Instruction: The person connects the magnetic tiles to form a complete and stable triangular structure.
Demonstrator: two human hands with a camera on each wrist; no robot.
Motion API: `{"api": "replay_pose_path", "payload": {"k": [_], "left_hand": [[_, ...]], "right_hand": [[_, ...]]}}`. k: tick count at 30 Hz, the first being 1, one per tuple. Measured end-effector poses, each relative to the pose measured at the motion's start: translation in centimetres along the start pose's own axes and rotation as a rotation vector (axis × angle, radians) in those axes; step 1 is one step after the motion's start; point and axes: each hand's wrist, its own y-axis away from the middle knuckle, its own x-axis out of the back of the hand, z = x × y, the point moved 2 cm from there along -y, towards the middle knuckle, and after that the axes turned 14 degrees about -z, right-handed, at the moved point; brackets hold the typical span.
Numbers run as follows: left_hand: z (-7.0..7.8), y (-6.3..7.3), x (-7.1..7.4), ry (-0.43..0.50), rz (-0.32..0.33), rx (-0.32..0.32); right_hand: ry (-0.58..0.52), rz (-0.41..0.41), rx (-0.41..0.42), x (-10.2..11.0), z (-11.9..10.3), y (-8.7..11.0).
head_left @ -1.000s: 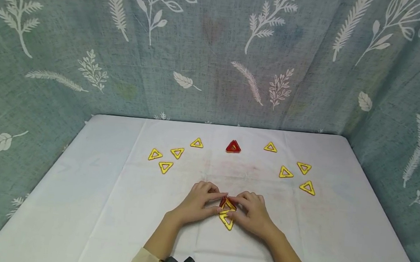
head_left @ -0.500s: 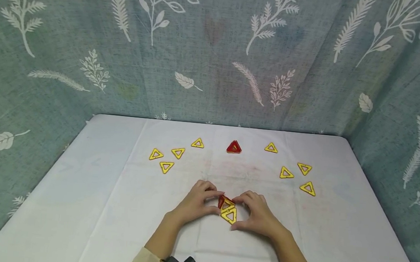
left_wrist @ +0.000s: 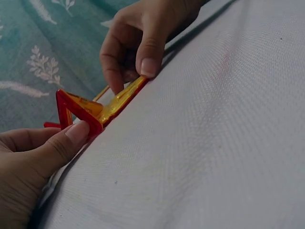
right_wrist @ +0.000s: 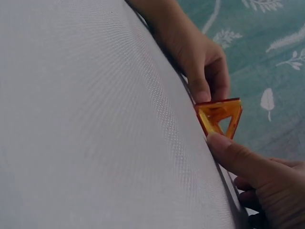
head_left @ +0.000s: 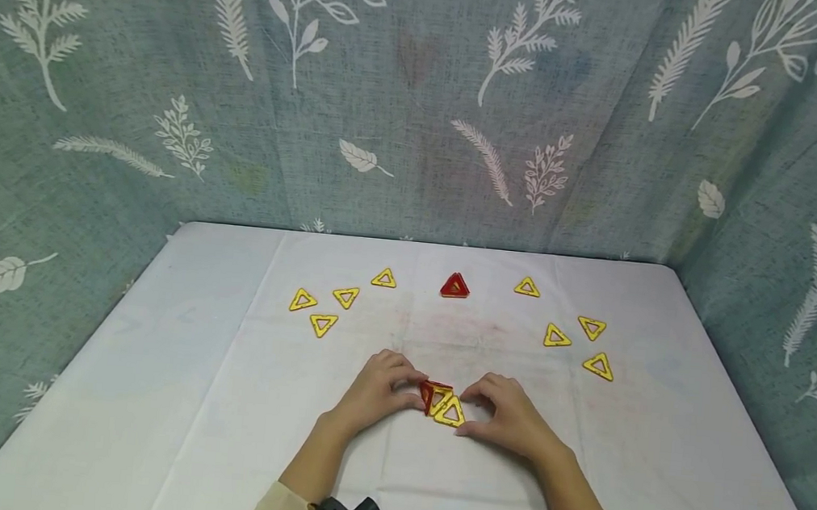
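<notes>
Between our hands sits a small piece made of red and yellow triangular tiles. Our left hand (head_left: 384, 388) pinches a red panel (left_wrist: 90, 118) that stands up at the piece's left end. Our right hand (head_left: 509, 414) has its thumb and fingertips narrowed on the outer yellow tile (head_left: 447, 423) at the right end, thumb at the near corner. An inner yellow tile (head_left: 438, 407) comes between; whether the touching edges are fastened, or the outer tile lies quite flat, we cannot tell.

To do this step well, we judge it best to steady the red panel lightly with the left hand while the right guides the outer yellow tile by its corners, slowly, edges lined up. Too hard a squeeze could fold or part the piece, so we should press evenly, low to the desk (head_left: 218, 433).

Counting: 4 loose yellow tiles (head_left: 296, 300) lie beyond the left hand, 4 other yellow tiles (head_left: 548, 336) beyond the right hand, and 1 red pile (head_left: 447, 287) straight beyond the gap between them; its layers we cannot count. In the piece, we make out 2 yellow tiles and at least 1 red panel.
</notes>
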Motion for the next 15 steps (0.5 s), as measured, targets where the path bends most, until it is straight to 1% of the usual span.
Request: {"api": "replay_pose_path", "payload": {"k": [2,4,8,11,15], "left_hand": [[0.06,0.0,-0.03,-0.001,0.01,0.016],[0.13,-0.01,-0.08,-0.016,0.021,0.016],[0.15,-0.12,-0.24,-0.053,0.022,0.001],[0.04,-0.13,-0.27,-0.042,0.008,0.001],[-0.29,-0.07,-0.25,0.004,-0.017,0.025]], "right_hand": [[-0.005,0.009,0.028,0.02,0.05,-0.05],[-0.002,0.034,0.068,-0.01,0.08,-0.1],[0.038,0.115,0.104,-0.19,0.17,-0.16],[0.069,0.171,0.074,-0.37,0.15,-0.15],[0.092,0.23,0.02,-0.54,0.05,-0.03]]}}
